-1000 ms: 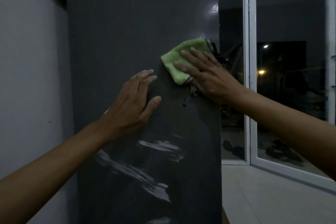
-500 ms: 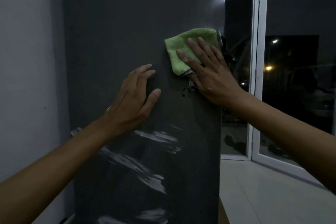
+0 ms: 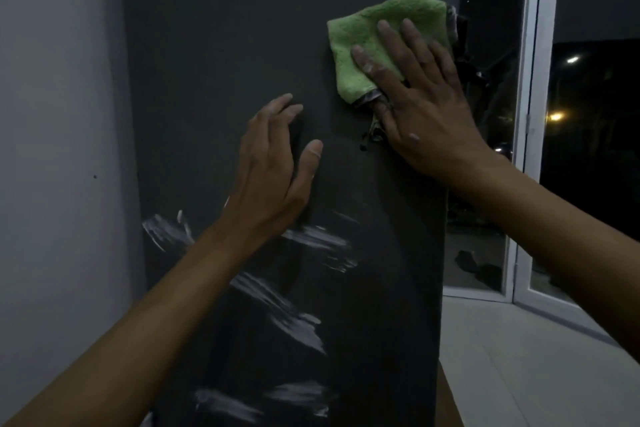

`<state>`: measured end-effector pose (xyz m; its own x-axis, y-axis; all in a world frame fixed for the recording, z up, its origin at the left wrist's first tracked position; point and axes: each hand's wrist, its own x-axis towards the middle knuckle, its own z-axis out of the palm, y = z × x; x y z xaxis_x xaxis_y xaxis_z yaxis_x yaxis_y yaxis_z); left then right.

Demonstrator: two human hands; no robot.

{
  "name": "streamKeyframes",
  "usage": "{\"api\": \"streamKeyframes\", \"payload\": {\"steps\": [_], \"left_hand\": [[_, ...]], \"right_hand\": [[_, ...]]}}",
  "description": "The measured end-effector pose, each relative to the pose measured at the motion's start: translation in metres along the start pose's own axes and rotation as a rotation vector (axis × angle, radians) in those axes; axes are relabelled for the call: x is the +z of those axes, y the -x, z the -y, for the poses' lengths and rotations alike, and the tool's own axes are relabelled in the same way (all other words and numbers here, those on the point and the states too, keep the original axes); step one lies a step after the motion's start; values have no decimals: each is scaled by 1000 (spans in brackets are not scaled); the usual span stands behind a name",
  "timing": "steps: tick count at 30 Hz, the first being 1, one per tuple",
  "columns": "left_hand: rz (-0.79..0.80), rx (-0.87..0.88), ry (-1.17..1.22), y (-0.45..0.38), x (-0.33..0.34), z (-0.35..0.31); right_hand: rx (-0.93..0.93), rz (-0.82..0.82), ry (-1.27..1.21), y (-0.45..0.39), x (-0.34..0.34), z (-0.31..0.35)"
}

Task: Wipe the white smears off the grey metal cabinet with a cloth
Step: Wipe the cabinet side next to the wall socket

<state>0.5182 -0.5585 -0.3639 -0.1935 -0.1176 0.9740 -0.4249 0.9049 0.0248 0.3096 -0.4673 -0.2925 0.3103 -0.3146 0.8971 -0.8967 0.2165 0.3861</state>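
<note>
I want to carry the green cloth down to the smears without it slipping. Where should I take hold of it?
Probably by the bunched lower corner of the green cloth, beside the right hand: the thumb can come in from below and pinch it there. The rest lies spread flat against the cabinet, leaving no fold to grip.

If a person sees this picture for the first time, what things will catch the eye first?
First the bright green cloth, pressed flat by the right hand high on the dark grey cabinet, near its right edge. Next the white smears across the cabinet's lower part, below the left hand, which rests open on the metal.
</note>
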Motion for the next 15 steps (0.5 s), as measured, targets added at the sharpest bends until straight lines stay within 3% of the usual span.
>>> {"api": "streamKeyframes", "payload": {"steps": [7,15], "left_hand": [[-88,-43,-136,28,13,-24],[-75,-245,-78,113,32,-22]], "right_hand": [[96,-49,-29,24,11,18],[221,-111,-60,102,33,59]]}}
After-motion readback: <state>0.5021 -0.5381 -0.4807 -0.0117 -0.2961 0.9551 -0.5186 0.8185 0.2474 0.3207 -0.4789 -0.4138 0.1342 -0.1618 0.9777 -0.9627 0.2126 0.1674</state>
